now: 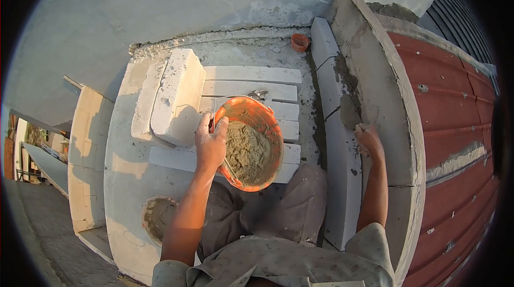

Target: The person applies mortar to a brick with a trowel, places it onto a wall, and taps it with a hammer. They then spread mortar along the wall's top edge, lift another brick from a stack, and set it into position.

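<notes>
My left hand (pixel 211 142) grips the rim of an orange bucket (pixel 277 126), tilted toward me above my knees. Grey wet mortar (pixel 247 153) fills much of it, and its wire handle hangs at the side. To the right, my right hand (pixel 369 140) is closed around a trowel, whose handle is mostly hidden by the fingers. The mortar-coated trowel blade (pixel 350 111) lies against the gap between a row of white blocks (pixel 342 153) and the low wall (pixel 393 126). Dark mortar (pixel 345 75) sits in that gap just beyond the blade.
White block strips (pixel 251 74) lie in front of me, with upright blocks (pixel 179 94) to their left. A small orange pot (pixel 300 42) stands near the back wall (pixel 225 3). A mortar-crusted bucket (pixel 158 217) is by my left forearm. Red metal roofing (pixel 450 110) lies beyond the low wall.
</notes>
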Tool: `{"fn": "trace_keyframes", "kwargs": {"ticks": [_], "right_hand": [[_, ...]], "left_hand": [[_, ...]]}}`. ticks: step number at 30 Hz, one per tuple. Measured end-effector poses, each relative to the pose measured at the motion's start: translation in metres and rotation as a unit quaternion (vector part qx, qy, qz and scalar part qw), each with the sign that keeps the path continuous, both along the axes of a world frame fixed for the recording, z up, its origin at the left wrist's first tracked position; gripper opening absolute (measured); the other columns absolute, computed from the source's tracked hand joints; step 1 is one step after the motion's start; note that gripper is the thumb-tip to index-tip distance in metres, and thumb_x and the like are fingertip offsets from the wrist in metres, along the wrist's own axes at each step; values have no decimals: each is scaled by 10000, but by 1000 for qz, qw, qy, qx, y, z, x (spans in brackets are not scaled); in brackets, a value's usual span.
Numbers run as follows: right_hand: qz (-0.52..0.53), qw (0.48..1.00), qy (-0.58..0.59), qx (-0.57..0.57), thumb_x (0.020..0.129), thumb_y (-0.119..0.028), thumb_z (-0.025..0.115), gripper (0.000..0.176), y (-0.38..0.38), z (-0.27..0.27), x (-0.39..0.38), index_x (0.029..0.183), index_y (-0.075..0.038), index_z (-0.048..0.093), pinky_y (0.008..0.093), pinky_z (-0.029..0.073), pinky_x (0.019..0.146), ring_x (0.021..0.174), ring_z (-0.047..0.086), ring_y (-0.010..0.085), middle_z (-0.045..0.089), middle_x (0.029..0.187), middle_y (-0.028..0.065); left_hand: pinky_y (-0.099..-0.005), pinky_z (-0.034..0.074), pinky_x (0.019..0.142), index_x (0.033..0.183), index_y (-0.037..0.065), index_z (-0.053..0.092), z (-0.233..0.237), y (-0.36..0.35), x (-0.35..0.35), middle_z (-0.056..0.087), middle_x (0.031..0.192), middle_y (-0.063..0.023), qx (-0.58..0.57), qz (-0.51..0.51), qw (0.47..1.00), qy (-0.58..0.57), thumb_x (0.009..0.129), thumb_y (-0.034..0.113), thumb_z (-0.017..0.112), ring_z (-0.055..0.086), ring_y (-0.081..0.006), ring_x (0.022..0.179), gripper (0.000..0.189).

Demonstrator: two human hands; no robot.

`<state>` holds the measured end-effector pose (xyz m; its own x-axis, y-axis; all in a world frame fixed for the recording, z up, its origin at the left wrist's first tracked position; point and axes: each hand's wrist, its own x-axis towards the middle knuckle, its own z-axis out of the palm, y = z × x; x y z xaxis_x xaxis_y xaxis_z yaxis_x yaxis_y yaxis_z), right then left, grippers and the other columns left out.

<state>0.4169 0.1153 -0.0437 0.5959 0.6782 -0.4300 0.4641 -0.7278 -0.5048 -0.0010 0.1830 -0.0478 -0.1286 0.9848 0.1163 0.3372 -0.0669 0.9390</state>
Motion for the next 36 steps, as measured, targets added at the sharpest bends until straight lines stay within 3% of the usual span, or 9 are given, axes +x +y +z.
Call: {"fn": "trace_keyframes", "kwargs": {"ticks": [8, 9, 13, 16, 17, 21, 26, 30, 36], "right_hand": [[345, 907, -129, 205, 845, -129, 636, 337, -87, 48, -78, 1168, -37, 663, 438, 529, 696, 718, 678, 351, 718, 936, 190], [355, 911, -137, 159, 814, -104, 635, 325, -81, 57, -101, 1125, -17, 668, 475, 533, 764, 866, 679, 401, 712, 1005, 218], [475, 821, -315, 32, 787, -82, 594, 203, -53, 34, -170, 966, -30, 673, 493, 546, 775, 872, 686, 396, 705, 898, 205], [621, 756, -209, -3, 825, -112, 591, 139, -40, 25, -183, 860, -19, 688, 476, 542, 725, 819, 679, 384, 697, 847, 187], [639, 759, -115, 50, 831, -125, 622, 158, -36, 29, -180, 883, -11, 718, 428, 545, 647, 689, 698, 294, 690, 741, 147], [462, 866, 181, -66, 849, -148, 666, 316, -50, 58, -157, 1125, -7, 728, 299, 469, 519, 519, 569, 112, 611, 683, 31], [362, 911, 198, 10, 877, -152, 656, 276, -85, 23, -148, 1104, -18, 736, 270, 435, 489, 510, 539, 96, 585, 668, 7], [289, 931, 217, 42, 890, -157, 674, 317, -99, 20, -145, 1165, -5, 715, 264, 441, 486, 513, 538, 92, 587, 685, 6], [166, 937, 283, 122, 886, -150, 670, 374, -99, 49, -113, 1217, 24, 673, 260, 481, 503, 565, 572, 93, 612, 734, 31]], "left_hand": [[-391, 483, 717, 953, -5, 592, 0, -10, -7, 640, 812, -130, -19, -42, 999, 14, 912, 211, 663, 599, -246, 735, 231], [-394, 483, 714, 948, -4, 592, -6, -13, -7, 641, 808, -131, 1, -45, 999, 20, 910, 214, 665, 600, -254, 731, 233], [-429, 493, 770, 977, -7, 607, -11, -22, -5, 670, 895, -179, 37, -57, 997, 38, 893, 223, 680, 645, -323, 841, 256], [-423, 499, 837, 1052, -24, 618, -19, -25, 3, 685, 995, -213, 73, -57, 995, 42, 891, 238, 687, 657, -351, 958, 315], [-408, 504, 833, 1066, -29, 617, -20, -26, 6, 692, 990, -205, 86, -63, 993, 48, 896, 248, 688, 666, -326, 941, 333], [-402, 499, 912, 1175, -54, 606, -17, -21, 6, 680, 1123, -247, 67, -48, 995, 54, 899, 281, 688, 659, -344, 1073, 441], [-434, 498, 888, 1076, -48, 632, 0, -14, 0, 683, 1048, -241, 33, -19, 998, 50, 895, 213, 672, 648, -404, 1019, 320], [-438, 494, 765, 996, -4, 607, -4, -7, 1, 667, 881, -200, 34, -22, 999, 25, 919, 228, 634, 645, -350, 815, 246], [-431, 491, 752, 995, -18, 600, -9, 4, 6, 656, 855, -189, 17, -13, 999, 32, 916, 242, 641, 633, -328, 785, 275]]}}
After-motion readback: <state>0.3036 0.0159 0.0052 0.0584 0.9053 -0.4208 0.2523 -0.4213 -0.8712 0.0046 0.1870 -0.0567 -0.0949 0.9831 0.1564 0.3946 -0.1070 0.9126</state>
